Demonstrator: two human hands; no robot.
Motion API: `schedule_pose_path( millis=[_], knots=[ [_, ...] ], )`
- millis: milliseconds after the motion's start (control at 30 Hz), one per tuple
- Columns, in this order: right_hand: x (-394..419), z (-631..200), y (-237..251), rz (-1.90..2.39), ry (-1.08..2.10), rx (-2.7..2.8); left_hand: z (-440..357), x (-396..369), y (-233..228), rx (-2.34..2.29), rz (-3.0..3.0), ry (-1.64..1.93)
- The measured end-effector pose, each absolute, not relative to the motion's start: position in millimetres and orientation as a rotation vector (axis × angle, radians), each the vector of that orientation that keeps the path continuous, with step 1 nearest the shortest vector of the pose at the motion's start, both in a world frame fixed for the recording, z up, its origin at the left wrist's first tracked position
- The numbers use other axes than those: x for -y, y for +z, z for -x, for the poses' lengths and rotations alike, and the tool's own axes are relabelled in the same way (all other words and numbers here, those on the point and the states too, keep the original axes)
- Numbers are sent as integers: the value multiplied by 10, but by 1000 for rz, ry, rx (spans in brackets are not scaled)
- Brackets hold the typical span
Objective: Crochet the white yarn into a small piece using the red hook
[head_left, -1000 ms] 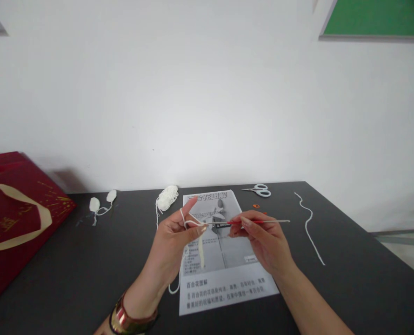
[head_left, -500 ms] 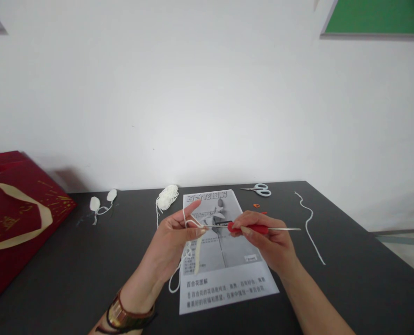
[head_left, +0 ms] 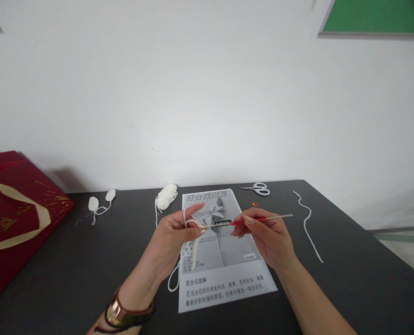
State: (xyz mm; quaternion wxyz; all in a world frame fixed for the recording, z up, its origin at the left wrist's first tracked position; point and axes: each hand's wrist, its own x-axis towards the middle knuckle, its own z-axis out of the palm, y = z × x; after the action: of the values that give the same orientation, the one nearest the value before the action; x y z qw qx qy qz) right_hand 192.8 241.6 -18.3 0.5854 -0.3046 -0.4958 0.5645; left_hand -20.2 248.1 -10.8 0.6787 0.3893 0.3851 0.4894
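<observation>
I see the left hand (head_left: 174, 232) pinching white yarn (head_left: 193, 246), the right hand (head_left: 263, 235) gripping the crochet hook (head_left: 252, 220), its tip hidden.

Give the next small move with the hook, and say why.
Probably catch the yarn over the left hand finger and draw it back through. The right hand holds the hook with its tip at the strip pinched by the left fingers.

Two hands: left hand (head_left: 174, 235), right hand (head_left: 268, 237). One crochet hook (head_left: 252, 220). One yarn ball (head_left: 166, 197). One scissors (head_left: 257, 188). One printed sheet (head_left: 224, 274). Two white crocheted pieces (head_left: 94, 203), far left. One red bag (head_left: 11, 218). One loose yarn strand (head_left: 308, 225), right.
</observation>
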Motion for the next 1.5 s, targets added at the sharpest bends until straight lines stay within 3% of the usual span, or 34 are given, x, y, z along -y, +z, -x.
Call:
schedule_pose_path(
  millis=[500, 1500],
  knots=[
    [-2509, -1720, -295, 759, 1651, 600, 35, -2475, -204, -953, -1007, 1193],
    [-2504, -1668, -343, 752, 1674, 649, 189, -2588, -201, -900, -1042, 1192]
  ],
)
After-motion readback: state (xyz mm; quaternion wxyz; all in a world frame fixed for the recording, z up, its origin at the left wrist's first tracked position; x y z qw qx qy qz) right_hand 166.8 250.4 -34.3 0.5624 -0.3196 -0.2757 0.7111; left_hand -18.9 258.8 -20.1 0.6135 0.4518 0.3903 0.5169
